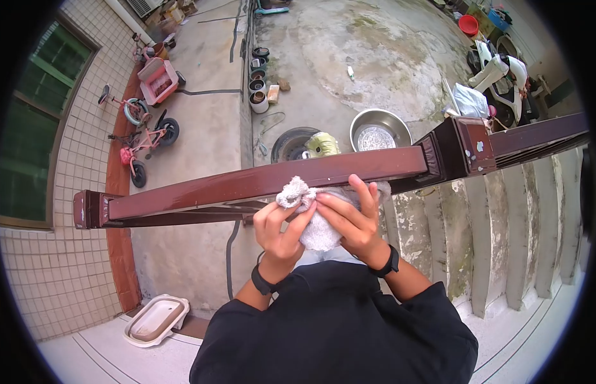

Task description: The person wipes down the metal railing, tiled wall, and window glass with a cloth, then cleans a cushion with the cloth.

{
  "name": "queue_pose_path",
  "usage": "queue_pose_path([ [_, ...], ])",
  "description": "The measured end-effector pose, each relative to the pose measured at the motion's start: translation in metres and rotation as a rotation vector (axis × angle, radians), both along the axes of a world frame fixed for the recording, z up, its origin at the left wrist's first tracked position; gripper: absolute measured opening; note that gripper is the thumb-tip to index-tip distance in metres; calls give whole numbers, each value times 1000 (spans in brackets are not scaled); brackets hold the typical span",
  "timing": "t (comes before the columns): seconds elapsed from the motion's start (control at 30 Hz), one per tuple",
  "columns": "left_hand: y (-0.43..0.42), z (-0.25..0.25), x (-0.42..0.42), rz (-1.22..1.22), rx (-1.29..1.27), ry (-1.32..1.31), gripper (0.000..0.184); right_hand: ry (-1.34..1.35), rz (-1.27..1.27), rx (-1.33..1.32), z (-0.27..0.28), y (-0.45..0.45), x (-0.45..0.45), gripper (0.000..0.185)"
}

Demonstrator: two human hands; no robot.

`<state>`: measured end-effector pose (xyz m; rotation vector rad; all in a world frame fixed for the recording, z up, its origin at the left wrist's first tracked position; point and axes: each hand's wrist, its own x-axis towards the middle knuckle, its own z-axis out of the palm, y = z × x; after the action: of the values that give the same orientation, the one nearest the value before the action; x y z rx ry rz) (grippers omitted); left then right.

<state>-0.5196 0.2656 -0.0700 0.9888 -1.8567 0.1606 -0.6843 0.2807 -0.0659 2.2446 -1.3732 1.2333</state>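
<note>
While on cloth, both hands adjacent.

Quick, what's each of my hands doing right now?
Left hand: closed, pinching the pale cloth between thumb and fingers.
Right hand: fingertips holding the same cloth, other fingers extended.

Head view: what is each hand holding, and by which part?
A pale cloth: the left hand at its bunched end, the right hand around its middle.
</note>
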Motion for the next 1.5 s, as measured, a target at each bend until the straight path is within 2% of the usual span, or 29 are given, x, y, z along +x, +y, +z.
queue_pose_path([
  [0.13,-11,6,-73,-210,-36,23,32,-122,-146,-9,-24,18,-65,25],
  [0.23,-12,6,-104,-258,-26,45,34,-132,-202,-89,-54,21,-91,27],
  [0.53,-18,2,-78,-312,-55,32,35,-176,-104,-244,-96,4,-73,37],
  [0.67,-18,2,-37,-276,-41,59,34,-101,-44,-222,-101,-3,-42,36],
  [0.83,-21,-2,31,-191,-80,73,35,-104,61,-237,-99,-17,25,27],
  [0.93,-24,-3,80,-197,-50,70,36,21,21,-203,-97,-20,66,41],
  [0.97,-24,-4,96,-175,-57,69,39,-11,43,-239,-92,-26,87,38],
  [1.0,-26,-5,112,-175,-56,80,40,-75,104,-275,-91,-32,105,25],
  [1.2,-29,-7,233,-145,-5,81,42,-104,99,-275,-81,-46,236,20],
  [1.5,-26,-26,352,-17,62,119,36,-155,77,-167,-56,-47,376,29],
])
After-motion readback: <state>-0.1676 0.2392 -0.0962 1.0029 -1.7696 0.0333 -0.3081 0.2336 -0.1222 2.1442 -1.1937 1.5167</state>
